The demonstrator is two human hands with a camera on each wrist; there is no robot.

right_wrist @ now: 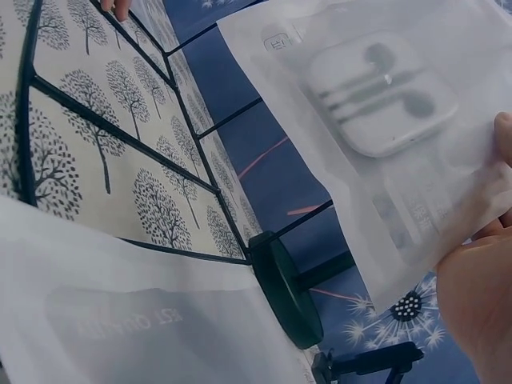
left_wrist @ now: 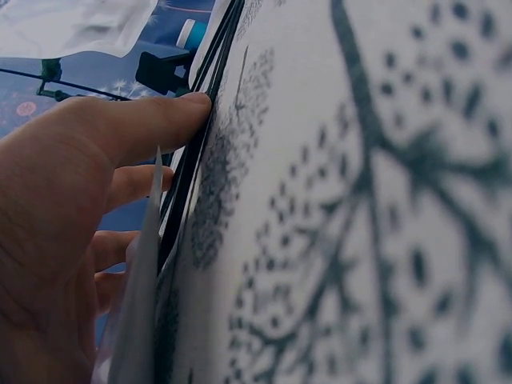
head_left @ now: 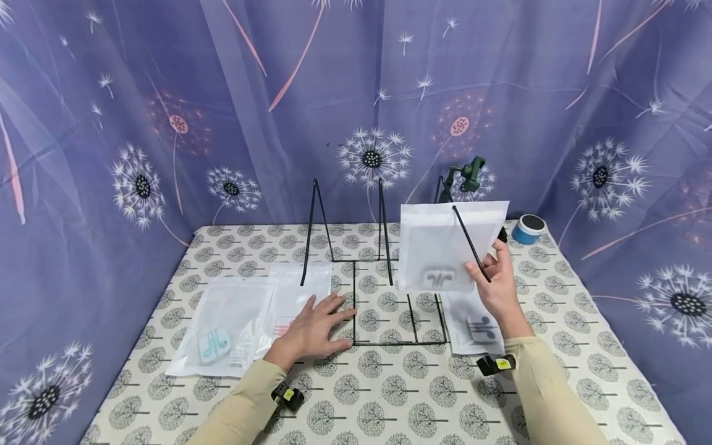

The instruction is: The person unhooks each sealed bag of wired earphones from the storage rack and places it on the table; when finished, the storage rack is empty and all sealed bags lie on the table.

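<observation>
My right hand (head_left: 500, 287) pinches the lower right edge of a white translucent pouch (head_left: 428, 241), thumb in front and fingers behind. Inside it, the right wrist view shows earphones in a white case (right_wrist: 384, 88). The pouch is upright at the right arm of a black wire rack (head_left: 354, 296); that sloping rod (head_left: 473, 247) comes out near the pouch's top edge and runs down in front of it. My left hand (head_left: 314, 324) lies with fingers spread on the rack's left base wire, partly over a pouch with pink earphones (head_left: 303, 281). It grips nothing.
A pouch with teal earphones (head_left: 222, 315) lies at the left. Another with dark earphones (head_left: 473, 321) lies right of the rack base. Behind stand a dark green clamp-like stand (head_left: 471, 174) and a blue jar (head_left: 525, 233). The rack's other two arms (head_left: 308, 235) rise in the middle.
</observation>
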